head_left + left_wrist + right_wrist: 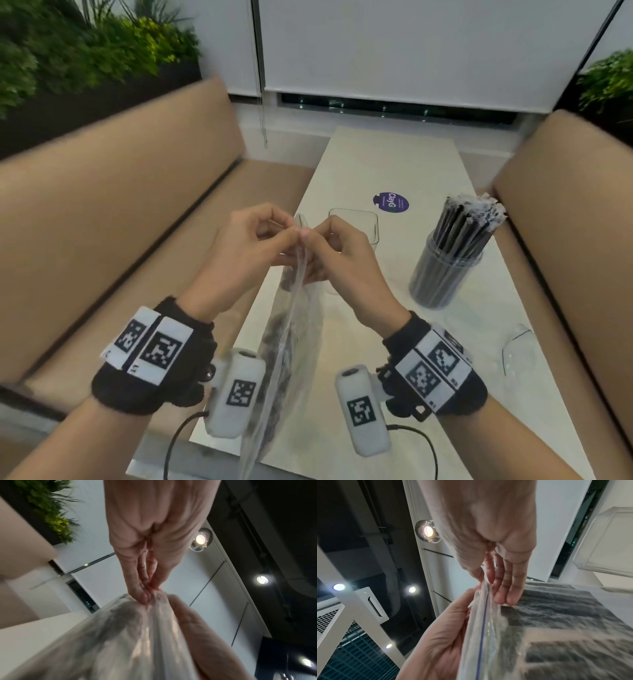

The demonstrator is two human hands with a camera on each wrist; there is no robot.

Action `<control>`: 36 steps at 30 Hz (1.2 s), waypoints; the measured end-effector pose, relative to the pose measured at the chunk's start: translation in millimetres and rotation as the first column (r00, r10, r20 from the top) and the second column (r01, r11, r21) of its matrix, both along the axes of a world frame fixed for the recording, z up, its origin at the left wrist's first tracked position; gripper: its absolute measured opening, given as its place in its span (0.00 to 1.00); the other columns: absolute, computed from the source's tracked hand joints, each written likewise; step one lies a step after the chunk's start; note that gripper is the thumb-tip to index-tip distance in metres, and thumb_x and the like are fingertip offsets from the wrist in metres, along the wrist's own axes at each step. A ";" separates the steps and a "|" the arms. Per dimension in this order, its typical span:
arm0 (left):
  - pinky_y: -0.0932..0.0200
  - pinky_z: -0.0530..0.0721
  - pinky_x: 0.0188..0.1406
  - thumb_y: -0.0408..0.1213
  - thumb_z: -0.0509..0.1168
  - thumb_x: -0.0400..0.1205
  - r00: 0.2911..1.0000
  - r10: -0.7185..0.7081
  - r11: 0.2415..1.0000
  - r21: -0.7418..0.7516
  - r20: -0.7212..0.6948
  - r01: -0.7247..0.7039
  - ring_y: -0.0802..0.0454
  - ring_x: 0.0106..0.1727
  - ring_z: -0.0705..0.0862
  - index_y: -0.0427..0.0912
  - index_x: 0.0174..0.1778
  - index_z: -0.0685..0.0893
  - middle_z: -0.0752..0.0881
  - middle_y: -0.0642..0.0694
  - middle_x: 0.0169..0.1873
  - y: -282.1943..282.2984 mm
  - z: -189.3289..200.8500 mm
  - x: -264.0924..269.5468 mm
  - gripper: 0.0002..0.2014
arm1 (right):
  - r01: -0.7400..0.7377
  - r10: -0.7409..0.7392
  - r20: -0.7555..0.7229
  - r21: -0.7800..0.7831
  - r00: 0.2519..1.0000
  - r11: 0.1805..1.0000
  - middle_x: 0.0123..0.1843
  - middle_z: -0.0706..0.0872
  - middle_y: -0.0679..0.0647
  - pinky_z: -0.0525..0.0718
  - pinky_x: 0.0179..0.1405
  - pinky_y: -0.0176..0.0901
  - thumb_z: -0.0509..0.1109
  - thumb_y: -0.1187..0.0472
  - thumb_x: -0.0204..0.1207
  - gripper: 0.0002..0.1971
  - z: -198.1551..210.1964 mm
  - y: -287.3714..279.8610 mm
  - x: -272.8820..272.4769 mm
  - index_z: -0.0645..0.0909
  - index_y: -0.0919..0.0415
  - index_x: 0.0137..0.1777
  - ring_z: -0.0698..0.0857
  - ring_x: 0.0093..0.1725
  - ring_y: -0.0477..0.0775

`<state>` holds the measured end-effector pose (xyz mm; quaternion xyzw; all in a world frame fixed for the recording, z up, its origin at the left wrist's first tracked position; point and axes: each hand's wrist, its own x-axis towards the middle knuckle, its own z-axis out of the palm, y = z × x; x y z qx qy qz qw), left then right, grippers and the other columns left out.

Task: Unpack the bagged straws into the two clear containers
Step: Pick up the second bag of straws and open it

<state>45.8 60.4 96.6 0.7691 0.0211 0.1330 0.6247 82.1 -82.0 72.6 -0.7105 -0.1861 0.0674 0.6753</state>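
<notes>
**Two hands pinching one zip bag**

Long pale table (pixel 387 164) between tan benches (pixel 113 192). Held upright over its near end, a clear zip bag (pixel 291 335) with dark straws blurred inside. To the right, a round clear container (pixel 445 274) packed with dark wrapped straws (pixel 469 222); behind the hands, a square clear container (pixel 356 226), contents unclear. Left hand (pixel 246 246) pinching the bag's top edge, thumb against fingertips. Right hand (pixel 339 253) pinching the same edge, touching the left. Purple sticker (pixel 391 202) farther back.
</notes>
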 end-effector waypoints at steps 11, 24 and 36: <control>0.55 0.66 0.22 0.35 0.60 0.79 0.960 0.021 0.484 0.838 0.279 -0.254 0.47 0.29 0.71 0.48 0.44 0.67 0.72 0.48 0.36 -16.1 -10.2 -7.0 0.07 | 0.209 -0.074 0.392 -0.316 0.917 0.925 0.29 0.84 0.66 0.84 0.30 0.60 0.66 0.64 0.72 0.11 8.2 -2.8 10.5 0.66 0.59 0.32 0.87 0.31 0.68; 0.76 0.72 0.37 0.17 0.65 0.67 0.996 0.068 0.740 0.667 0.050 -0.084 0.61 0.31 0.77 0.53 0.38 0.85 0.80 0.56 0.38 -13.0 -14.9 -19.1 0.22 | -0.077 0.114 0.050 -0.469 0.992 0.880 0.41 0.85 0.60 0.90 0.29 0.50 0.66 0.66 0.75 0.13 -0.1 -4.6 11.9 0.72 0.61 0.59 0.85 0.28 0.56; 0.67 0.75 0.30 0.26 0.70 0.63 0.948 -0.032 0.955 0.269 -0.317 0.122 0.61 0.30 0.76 0.51 0.63 0.83 0.78 0.52 0.32 9.4 -18.5 -22.2 0.31 | -0.211 0.199 -0.087 -0.596 0.976 0.775 0.42 0.88 0.56 0.79 0.21 0.28 0.66 0.71 0.74 0.15 -10.7 -42.0 20.3 0.83 0.58 0.57 0.81 0.27 0.46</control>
